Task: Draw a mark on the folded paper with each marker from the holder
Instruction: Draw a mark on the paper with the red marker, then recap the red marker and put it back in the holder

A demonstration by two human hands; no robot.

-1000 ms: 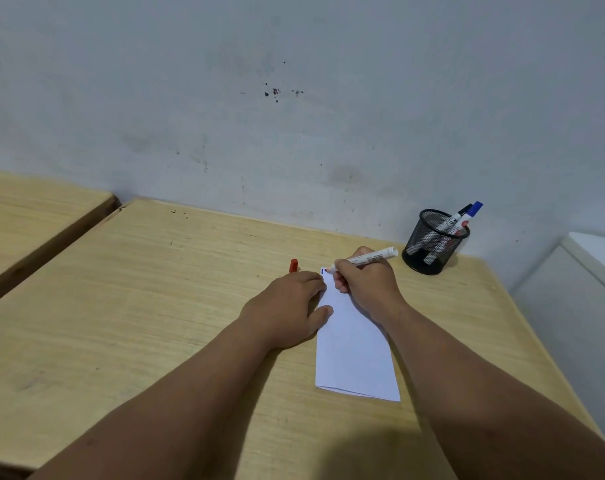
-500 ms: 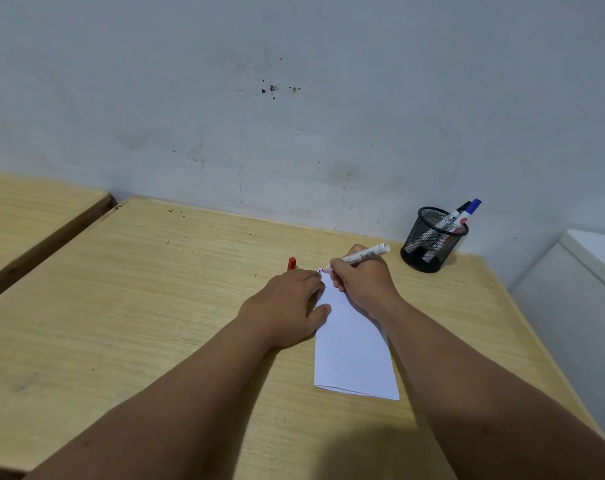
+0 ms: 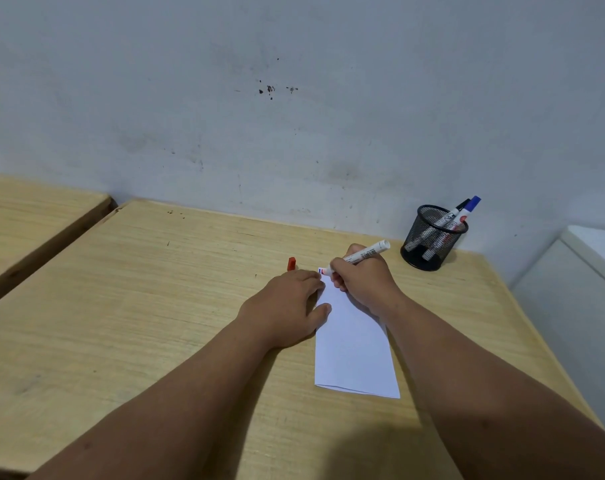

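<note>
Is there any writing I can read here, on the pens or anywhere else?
Marker in the right hand: dark print on the barrel, too blurred to read.
Markers in the holder: printed labels, too small to read.
Paper: blue and red marks at the top corner, no words.

White paper (image 3: 354,355), black mesh holder (image 3: 432,237) (red cap (image 3: 291,263) nearby).

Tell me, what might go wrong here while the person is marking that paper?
The marker tip sits at the far corner of the folded paper, so a stroke could run onto the wooden desk. The red cap lies loose beyond the left hand and could be knocked away. The right hand rests on the sheet, so it might smear fresh ink.
</note>
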